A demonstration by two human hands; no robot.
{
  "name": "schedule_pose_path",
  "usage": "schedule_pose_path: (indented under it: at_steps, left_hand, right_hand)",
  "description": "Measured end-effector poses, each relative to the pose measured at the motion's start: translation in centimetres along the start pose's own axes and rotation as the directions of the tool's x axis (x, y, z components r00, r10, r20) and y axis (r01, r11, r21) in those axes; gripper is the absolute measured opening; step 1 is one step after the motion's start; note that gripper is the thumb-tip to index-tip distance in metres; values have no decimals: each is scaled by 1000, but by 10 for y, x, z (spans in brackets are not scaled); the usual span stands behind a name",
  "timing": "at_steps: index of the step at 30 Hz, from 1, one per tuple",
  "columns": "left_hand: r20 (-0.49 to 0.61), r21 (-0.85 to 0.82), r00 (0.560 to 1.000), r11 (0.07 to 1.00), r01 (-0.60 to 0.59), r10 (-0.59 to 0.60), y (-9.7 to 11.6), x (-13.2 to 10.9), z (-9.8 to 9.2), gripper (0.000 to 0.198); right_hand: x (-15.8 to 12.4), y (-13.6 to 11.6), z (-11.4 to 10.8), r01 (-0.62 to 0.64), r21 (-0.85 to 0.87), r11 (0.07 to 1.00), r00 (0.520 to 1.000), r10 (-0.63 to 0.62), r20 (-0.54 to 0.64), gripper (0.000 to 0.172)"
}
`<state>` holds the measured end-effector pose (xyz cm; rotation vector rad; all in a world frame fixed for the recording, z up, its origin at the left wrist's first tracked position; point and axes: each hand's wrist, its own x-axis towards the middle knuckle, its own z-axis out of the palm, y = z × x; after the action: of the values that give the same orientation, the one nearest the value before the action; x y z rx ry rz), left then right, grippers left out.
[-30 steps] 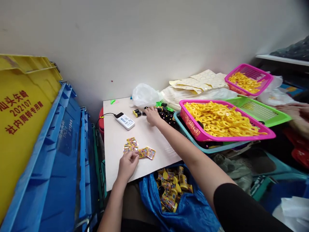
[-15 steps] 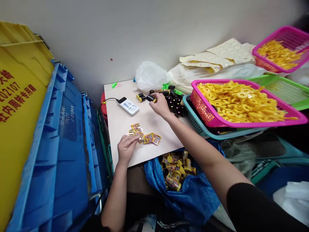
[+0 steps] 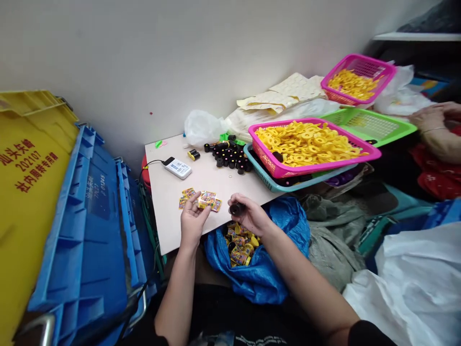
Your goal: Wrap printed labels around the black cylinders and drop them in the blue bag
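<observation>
Between its thumb and fingers, my left hand (image 3: 193,218) holds a colourful printed wrapper (image 3: 206,199) above the table. More yellow printed wrappers (image 3: 188,193) lie on the tabletop behind it. My right hand (image 3: 250,214) is closed around a small black cylinder (image 3: 236,209), its open end facing me, over the table's front edge. Many black cylinders (image 3: 230,156) are grouped at the back of the white table (image 3: 165,211). A blue sack (image 3: 248,283) below the edge holds wrapped yellow pieces (image 3: 240,250).
A pink basket (image 3: 281,170) of yellow rings rests on a teal basket (image 3: 268,180) at the right. A white device (image 3: 177,168) with a cable lies on the table. Blue crates (image 3: 93,230) stand at the left. Another person's hands (image 3: 437,127) show at the far right.
My right hand has come back from the black pieces toward my left hand, with a black cylinder in it. My left hand has lifted a wrapper. The view has turned to the right.
</observation>
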<state>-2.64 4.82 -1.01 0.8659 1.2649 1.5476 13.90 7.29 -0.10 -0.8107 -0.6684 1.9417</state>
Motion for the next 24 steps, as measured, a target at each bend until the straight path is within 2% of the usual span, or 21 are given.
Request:
schedule_pose_path:
  at_steps: [2,5,8,9,11,13,14,15,17,19,21,24]
  left_hand:
    - [75,22,997,1000,0,-1,4,-5,4,53]
    - [167,121,986,992,-34,14,7,-10,4,31]
    - [281,280,960,955,-102,20,8,-15,0,21]
    - [323,318,946,940,-124,16,10,-16,-2,25]
    - [409,345,913,925,-158,3,14,-19,-5,43]
    - [482,324,876,930,-176,-3,20,-22,-8,62]
    - [515,308,857,934,-180,-5,23,-22,-10,68]
    - [542,291,840,939,-181,-6,26,-23,-11,70]
    - [577,262,817,950,-169,-13,31,-23,-15,69]
    - [565,236,825,960,-152,-8,33,-23,-16,63]
    - [521,221,853,967,-129,-5,33,-24,-15,59]
    - [467,188,883,981,-54,-41,30,-26,-7,68]
  right_hand:
    - [-5,-4,3,58,-6,998,998,-58,-27,28]
    - [-8,-13,5,128,-28,991,990,-129,-52,34]
    - [-10,-26,5,248,-207,946,966,-257,-17,32]
    - [-12,-31,5,286,-329,900,956,-292,31,30]
    - [-14,-42,7,331,-603,726,943,-278,182,29]
    - [-15,-49,9,356,-780,515,933,-153,325,31]
    - [-14,-50,9,366,-815,449,924,-74,374,33]
    - [-13,-50,9,367,-827,425,914,1,406,34]
    - [-10,-47,8,318,-818,479,897,128,424,35]
    - [-7,-40,6,230,-788,571,900,182,395,37]
    - [-6,-33,4,179,-758,627,925,156,347,38]
    - [-6,-26,5,178,-744,645,958,60,281,39]
